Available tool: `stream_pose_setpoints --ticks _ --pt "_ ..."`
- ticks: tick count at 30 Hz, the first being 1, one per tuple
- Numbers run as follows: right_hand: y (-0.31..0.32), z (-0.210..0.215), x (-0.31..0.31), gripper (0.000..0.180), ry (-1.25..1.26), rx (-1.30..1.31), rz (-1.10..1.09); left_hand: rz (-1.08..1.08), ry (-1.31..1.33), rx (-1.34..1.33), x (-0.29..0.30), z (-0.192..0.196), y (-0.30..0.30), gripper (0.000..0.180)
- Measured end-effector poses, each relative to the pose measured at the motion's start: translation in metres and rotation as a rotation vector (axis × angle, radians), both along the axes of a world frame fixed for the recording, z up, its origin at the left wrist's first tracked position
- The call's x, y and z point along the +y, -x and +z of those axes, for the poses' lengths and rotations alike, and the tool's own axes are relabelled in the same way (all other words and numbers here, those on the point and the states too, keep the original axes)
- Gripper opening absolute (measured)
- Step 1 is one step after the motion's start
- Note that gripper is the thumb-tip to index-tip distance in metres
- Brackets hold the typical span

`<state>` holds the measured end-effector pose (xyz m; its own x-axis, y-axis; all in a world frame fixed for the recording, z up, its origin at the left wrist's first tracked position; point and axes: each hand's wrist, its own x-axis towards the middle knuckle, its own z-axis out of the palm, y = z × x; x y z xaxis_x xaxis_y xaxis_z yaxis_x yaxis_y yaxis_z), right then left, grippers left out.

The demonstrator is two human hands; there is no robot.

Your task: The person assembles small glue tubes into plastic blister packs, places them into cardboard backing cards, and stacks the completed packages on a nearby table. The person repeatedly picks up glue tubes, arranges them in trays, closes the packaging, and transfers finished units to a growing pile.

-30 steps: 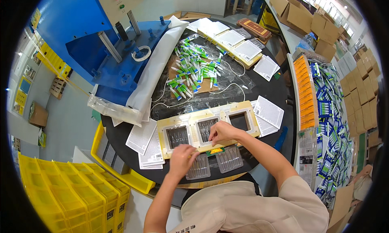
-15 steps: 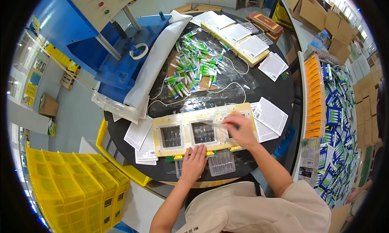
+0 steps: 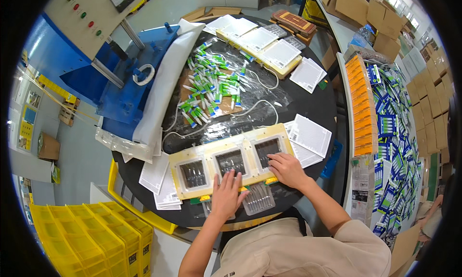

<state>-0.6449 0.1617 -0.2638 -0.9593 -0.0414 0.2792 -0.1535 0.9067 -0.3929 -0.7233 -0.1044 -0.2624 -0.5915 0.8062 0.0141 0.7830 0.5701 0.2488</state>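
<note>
Left window: a clear tray point(image 3: 193, 174) is sitting in the cream frame point(image 3: 250, 155), which is lying on the near part of the black tabletop point(image 3: 310, 96); a bump could be shifting it.
Left hand: the left hand point(image 3: 226, 192) is resting at the middle window, fingers slightly apart, gripping nothing; leaning harder could be bending the tray beneath.
Loose tray: another clear tray point(image 3: 260, 200) is poking out below the frame; a brushing wrist could be pushing it off.
Right hand: the right hand point(image 3: 287, 171) is bending its fingers over the right window; whether they are pinching anything, I cannot tell; uneven pressing could be leaving a corner raised.
Far left: yellow crates point(image 3: 91, 233) are standing beside the tabletop; a blue press point(image 3: 120, 96) is crowding its left side.
Middle: green-and-white tubes point(image 3: 214, 86) are lying heaped beyond the frame; a white cord point(image 3: 262, 102) is looping between, possibly snagging it.
Right: white cards point(image 3: 312, 136) are fanning out beside the frame's end, blocking sliding that way.
</note>
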Motion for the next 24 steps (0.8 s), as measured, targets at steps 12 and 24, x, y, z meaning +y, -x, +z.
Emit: stream_pose_setpoints --ticks 12,24 --pt "0.24 -0.011 -0.088 0.018 0.294 0.041 -0.197 -0.037 -0.183 0.329 -0.011 -0.02 0.254 0.032" --pt "0.197 -0.002 -0.109 0.021 0.395 0.186 -0.269 0.374 -0.715 -0.331 -0.079 -0.005 0.229 0.031"
